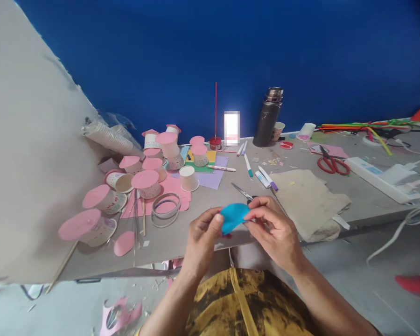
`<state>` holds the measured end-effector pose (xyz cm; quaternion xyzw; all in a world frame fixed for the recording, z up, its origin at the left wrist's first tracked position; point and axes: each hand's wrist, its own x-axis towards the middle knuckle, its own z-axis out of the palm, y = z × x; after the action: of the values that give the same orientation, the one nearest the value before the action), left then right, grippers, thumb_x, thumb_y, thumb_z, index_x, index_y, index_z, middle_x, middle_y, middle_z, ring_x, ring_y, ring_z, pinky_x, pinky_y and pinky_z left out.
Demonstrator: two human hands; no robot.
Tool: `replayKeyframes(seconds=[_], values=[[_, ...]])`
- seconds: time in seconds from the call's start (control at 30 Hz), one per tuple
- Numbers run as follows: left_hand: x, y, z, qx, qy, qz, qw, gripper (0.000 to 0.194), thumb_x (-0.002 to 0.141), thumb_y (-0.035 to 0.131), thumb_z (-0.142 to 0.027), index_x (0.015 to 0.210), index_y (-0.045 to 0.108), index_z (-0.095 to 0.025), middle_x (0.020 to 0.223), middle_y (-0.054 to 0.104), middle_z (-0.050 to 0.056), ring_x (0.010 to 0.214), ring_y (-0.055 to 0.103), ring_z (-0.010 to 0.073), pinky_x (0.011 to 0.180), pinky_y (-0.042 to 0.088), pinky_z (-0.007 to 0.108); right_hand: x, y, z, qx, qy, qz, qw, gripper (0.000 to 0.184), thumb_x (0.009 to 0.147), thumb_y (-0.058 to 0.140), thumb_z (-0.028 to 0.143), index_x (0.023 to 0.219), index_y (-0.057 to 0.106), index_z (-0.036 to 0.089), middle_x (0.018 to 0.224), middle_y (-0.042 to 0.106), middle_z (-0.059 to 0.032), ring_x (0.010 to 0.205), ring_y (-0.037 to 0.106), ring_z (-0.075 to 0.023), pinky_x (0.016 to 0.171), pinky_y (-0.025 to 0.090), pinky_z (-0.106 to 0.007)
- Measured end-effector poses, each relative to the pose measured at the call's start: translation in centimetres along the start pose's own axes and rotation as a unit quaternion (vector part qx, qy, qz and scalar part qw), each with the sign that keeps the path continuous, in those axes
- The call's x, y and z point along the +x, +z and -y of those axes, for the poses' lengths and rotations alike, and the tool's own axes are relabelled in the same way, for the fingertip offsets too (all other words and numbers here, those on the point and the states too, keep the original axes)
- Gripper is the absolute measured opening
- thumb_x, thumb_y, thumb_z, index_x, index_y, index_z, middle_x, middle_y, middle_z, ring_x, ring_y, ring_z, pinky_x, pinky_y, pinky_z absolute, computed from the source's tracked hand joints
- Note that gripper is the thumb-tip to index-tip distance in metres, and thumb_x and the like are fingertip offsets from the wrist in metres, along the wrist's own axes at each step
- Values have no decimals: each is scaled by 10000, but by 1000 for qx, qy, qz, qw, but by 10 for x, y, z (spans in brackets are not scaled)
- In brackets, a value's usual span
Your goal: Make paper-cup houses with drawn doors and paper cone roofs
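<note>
A round piece of blue paper [234,217] is held up over the table's front edge, slightly bent. My left hand [205,232] pinches its left side between thumb and fingers. On the right side, the fingertips of my right hand [273,228] are closed on the paper's edge. Just behind the hands lies a pair of scissors [241,190], its handles partly hidden by my right hand. A white paper cup [188,179] stands upside down to the left, near several cups topped with pink paper discs [146,183].
A dark thermos [267,119] stands against the blue wall. Right of the hands lies a beige cloth [303,200], with red-handled scissors [333,166] and a power strip [378,179] beyond. Markers [248,165] lie mid-table; two rings [165,210] and thin sticks [136,224] lie left.
</note>
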<state>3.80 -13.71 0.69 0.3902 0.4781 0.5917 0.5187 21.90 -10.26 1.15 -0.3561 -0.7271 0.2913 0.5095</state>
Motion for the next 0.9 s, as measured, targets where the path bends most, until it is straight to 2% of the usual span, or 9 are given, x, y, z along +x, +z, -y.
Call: replayKeyframes(seconds=[0.07, 0.13, 0.23, 0.4, 0.47, 0.57, 0.67, 0.73, 0.9], values=[[1, -6, 1, -37, -48, 49, 997, 350, 822, 760, -491, 956, 783, -169, 848, 720, 62, 715, 660, 190, 600, 572, 300, 0, -3, -4, 28, -4, 28, 999, 123, 896, 655, 114, 896, 691, 232, 1080, 591, -58, 823, 620, -140, 663, 516, -239], [1, -11, 2, -39, -80, 62, 994, 300, 768, 817, -429, 848, 764, -145, 729, 679, 38, 634, 621, 157, 548, 546, 264, -1, -8, -7, 43, -13, 61, 997, 153, 890, 640, 87, 890, 681, 234, 1096, 598, -59, 899, 636, -157, 691, 523, -242], [2, -13, 6, -23, -95, 25, 995, 295, 713, 854, -395, 734, 708, -140, 597, 617, -4, 497, 557, 112, 460, 479, 223, -1, -15, -11, 28, -31, 89, 995, 232, 882, 570, 24, 882, 675, 232, 1129, 604, -62, 954, 640, -162, 725, 523, -247], [5, -10, 11, -15, -69, -19, 997, 288, 703, 847, -380, 772, 688, -150, 627, 624, -26, 446, 557, 98, 435, 438, 217, -1, -23, -19, -34, -43, 111, 992, 217, 920, 555, 60, 909, 687, 232, 1153, 613, -71, 807, 631, -129, 662, 517, -243], [7, -9, 10, -9, -57, -37, 998, 268, 703, 834, -355, 797, 682, -155, 653, 640, -30, 454, 575, 97, 467, 451, 222, 2, -25, -26, -75, -42, 90, 992, 186, 951, 544, 111, 927, 683, 231, 1143, 624, -80, 756, 627, -128, 636, 515, -250], [12, -9, 4, 19, -28, -81, 996, 247, 684, 815, -300, 835, 683, -156, 662, 658, -36, 471, 581, 88, 504, 451, 213, 10, -28, -44, -194, 7, 60, 979, 117, 958, 551, 169, 971, 659, 213, 1085, 652, -106, 836, 656, -187, 695, 524, -292], [21, -11, -1, 32, -19, -99, 994, 250, 662, 808, -290, 834, 692, -150, 633, 644, -41, 485, 567, 87, 510, 445, 210, 21, -28, -60, -308, 106, 110, 939, 62, 903, 644, 219, 958, 645, 190, 1015, 678, -123, 958, 659, -272, 815, 503, -361], [26, -13, -1, 23, -25, -101, 994, 255, 661, 813, -312, 810, 690, -147, 641, 642, -35, 495, 556, 89, 507, 448, 217, 29, -27, -65, -329, 147, 141, 922, 81, 873, 687, 248, 910, 647, 187, 950, 691, -111, 904, 666, -278, 777, 477, -355], [38, -20, 1, -16, -42, -112, 993, 355, 654, 862, -419, 791, 674, -151, 707, 642, -12, 581, 555, 109, 490, 450, 214, 51, -32, -66, -295, 190, 156, 923, 114, 795, 737, 223, 738, 640, 198, 733, 666, -56, 704, 637, -220, 616, 367, -289]])
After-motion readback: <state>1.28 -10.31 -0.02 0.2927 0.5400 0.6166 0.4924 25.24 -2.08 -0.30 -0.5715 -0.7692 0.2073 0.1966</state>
